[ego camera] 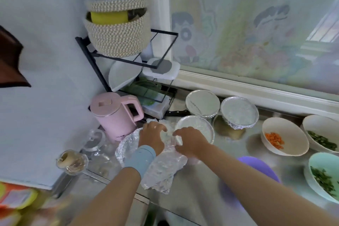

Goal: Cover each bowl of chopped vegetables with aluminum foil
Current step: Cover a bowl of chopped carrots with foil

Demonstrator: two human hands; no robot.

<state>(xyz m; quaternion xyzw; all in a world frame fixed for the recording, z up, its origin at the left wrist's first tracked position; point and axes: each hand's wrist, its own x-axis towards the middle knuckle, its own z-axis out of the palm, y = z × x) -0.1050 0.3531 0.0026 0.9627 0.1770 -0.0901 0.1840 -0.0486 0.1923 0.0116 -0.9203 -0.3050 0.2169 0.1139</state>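
both hands (152,135) on crumpled foil (163,167)

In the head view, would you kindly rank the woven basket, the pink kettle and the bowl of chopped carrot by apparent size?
1. woven basket, clearly largest.
2. pink kettle and bowl of chopped carrot: they look alike in size, so I will not rank them.

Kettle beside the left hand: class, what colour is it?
Pink kettle, clearest in the head view.
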